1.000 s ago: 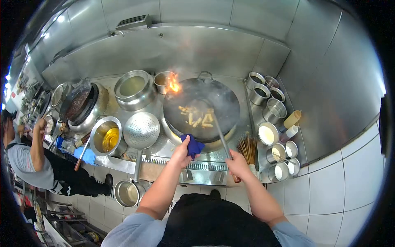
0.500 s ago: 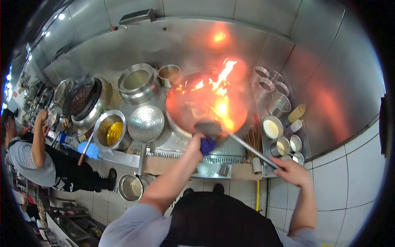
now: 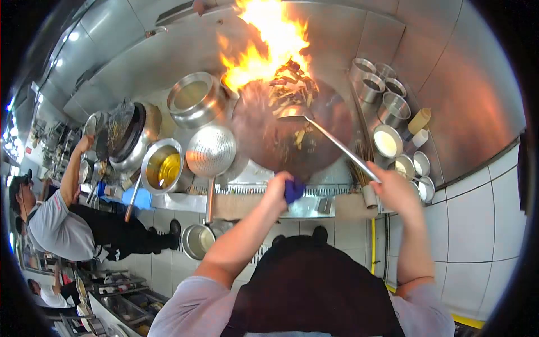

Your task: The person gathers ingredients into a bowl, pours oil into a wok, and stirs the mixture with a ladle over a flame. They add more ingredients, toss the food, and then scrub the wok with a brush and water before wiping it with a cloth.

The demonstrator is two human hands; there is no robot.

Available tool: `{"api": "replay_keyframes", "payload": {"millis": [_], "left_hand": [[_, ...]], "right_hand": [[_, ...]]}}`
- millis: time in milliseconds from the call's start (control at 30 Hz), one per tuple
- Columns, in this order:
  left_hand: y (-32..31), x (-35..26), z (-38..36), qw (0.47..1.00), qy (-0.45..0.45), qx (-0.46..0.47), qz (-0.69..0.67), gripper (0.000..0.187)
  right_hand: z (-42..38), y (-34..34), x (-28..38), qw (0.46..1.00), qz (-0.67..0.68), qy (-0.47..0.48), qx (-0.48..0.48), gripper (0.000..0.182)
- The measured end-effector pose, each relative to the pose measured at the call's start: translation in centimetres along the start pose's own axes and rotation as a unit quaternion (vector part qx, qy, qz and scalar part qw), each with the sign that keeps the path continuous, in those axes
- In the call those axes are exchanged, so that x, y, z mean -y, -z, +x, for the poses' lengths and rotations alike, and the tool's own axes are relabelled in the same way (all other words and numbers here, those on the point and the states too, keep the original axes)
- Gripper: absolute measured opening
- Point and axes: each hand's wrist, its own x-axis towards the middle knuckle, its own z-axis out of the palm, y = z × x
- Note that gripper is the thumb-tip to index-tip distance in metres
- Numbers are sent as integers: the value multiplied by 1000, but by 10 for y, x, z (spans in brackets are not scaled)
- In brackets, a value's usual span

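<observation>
My left hand (image 3: 277,192) is closed around a bunched purple cloth (image 3: 293,191) at the near rim of a large wok (image 3: 328,154). Whatever part of the wok lies under the cloth is hidden. Strips of food (image 3: 293,90) hang in the air over the far side of the wok, with tall flames (image 3: 275,33) rising behind them. In my right hand (image 3: 394,190) is the long handle of a ladle (image 3: 334,139). The ladle's bowl is over the wok, just below the airborne food. A few pieces lie lower in the wok.
Left of the wok are a perforated strainer (image 3: 211,151), a bowl of yellow oil (image 3: 163,167) and a large steel pot (image 3: 193,98). Seasoning containers (image 3: 387,141) and squeeze bottles (image 3: 419,121) line the right side. A co-worker (image 3: 67,224) stands at the left.
The wok's contents have flown up and the flames have grown taller, shifting left. The ladle's bowl has moved away from my left hand toward the far side. My grips are the same.
</observation>
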Motion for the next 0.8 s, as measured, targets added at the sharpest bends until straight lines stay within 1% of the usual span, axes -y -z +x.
{"api": "replay_keyframes", "payload": {"millis": [33, 67, 100, 133, 167, 200, 267, 333, 400, 433, 467, 500, 533, 600, 633, 667, 700, 733, 767, 800], "left_hand": [[-4, -10, 11, 1000, 6, -3, -21, 17], [-8, -18, 20, 999, 6, -1, -41, 14], [-20, -27, 9, 999, -5, 5, -46, 14], [-38, -38, -14, 998, -9, 8, -54, 12], [-48, -42, -27, 998, -7, 10, -59, 12], [-46, -46, -20, 998, -1, 9, -58, 12], [-32, -59, 5, 998, 26, 46, -20, 16], [-10, -45, 22, 997, 36, 68, -14, 18], [11, -15, 26, 1000, -1, 2, -18, 19], [16, -4, 20, 1000, 7, -17, 1, 19], [19, 3, 16, 999, 14, -36, 18, 19], [9, -1, 1, 999, 18, -27, 25, 20], [2, -11, 2, 999, 16, -27, 24, 20], [-4, -28, 10, 998, 55, -26, 25, 22], [-10, -36, 19, 999, 48, -21, 6, 23], [-13, -37, 14, 999, 43, -21, 0, 23], [-22, -42, 4, 999, 30, 13, -8, 21], [-34, -50, -9, 999, 19, 48, -12, 19], [-40, -57, -22, 996, 27, 83, 16, 23], [-32, -57, -11, 996, 37, 80, 18, 23]], "right_hand": [[-11, 5, -14, 1000, -2, 2, 8, 47], [-19, 11, -29, 999, 28, 37, 25, 47], [-20, 25, -34, 995, 53, 73, 34, 46], [-22, 47, -18, 991, 46, -17, 127, 44], [-16, 45, -23, 994, 40, 35, 96, 45], [-13, 32, -31, 993, 37, 81, 74, 46], [18, 2, -25, 996, 62, 39, 57, 47], [42, -22, 5, 997, -15, -70, 34, 47], [51, -53, 12, 995, -73, -57, -26, 48], [42, -52, 21, 995, -64, -43, -61, 49], [32, -45, 24, 995, -65, -41, -69, 49], [21, -36, 26, 996, -62, -37, -60, 49], [11, -24, 27, 997, -59, -35, -45, 49], [-10, 14, 24, 999, 29, -36, 15, 45], [-15, 26, 17, 996, 65, -30, 57, 44], [-18, 30, 5, 996, 61, -24, 57, 44], [-20, 34, -8, 991, 95, 2, 90, 45], [-20, 41, -7, 983, 131, 24, 124, 45], [-17, 45, 1, 983, 105, -16, 150, 43], [-5, 34, 2, 981, 111, -23, 157, 43]]}}
